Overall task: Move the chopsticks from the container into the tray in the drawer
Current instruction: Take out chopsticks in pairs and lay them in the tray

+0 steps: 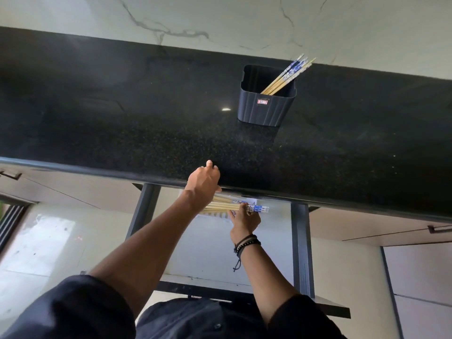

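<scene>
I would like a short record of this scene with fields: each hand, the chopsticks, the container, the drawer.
left hand: holds the edge of the countertop
right hand: grips the chopstick bundle, which lies crosswise over the white tray
container: dark, upright on the countertop
remaining chopsticks: several, leaning in the container's far right corner
drawer: open, below the countertop edge

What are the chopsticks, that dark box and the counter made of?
Chopsticks: pale wood or bamboo by the look, with blue-and-white patterned tops. Container: probably matte dark plastic, with moulded ribbed walls and a small sticker. Countertop: likely polished black stone, finely speckled and reflecting a light.
</scene>
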